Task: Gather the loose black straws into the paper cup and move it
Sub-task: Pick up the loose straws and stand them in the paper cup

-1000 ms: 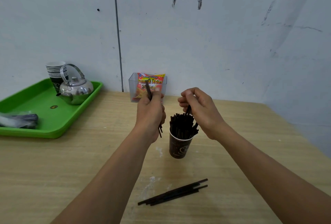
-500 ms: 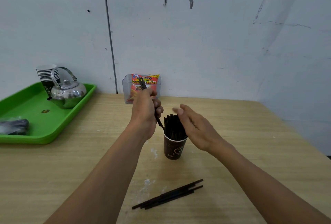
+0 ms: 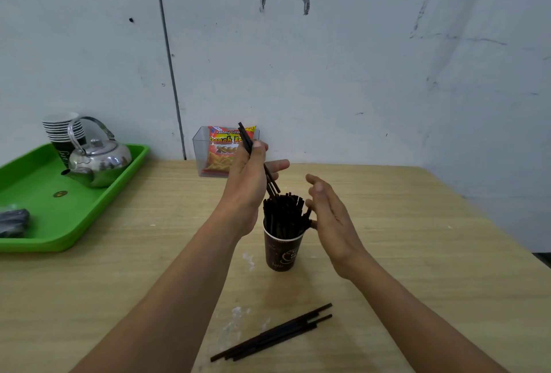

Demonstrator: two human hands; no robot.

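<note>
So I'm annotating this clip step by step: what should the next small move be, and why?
Probably lower the left hand so its held straws slide down into the paper cup. Their lower ends already sit at the bundle standing in the cup, and the open right hand waits beside it. The loose straws on the table come after.

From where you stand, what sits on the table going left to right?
Green tray with a steel kettle → clear box holding a French fries packet → left hand gripping straws → paper cup full of straws → open right hand.
</note>
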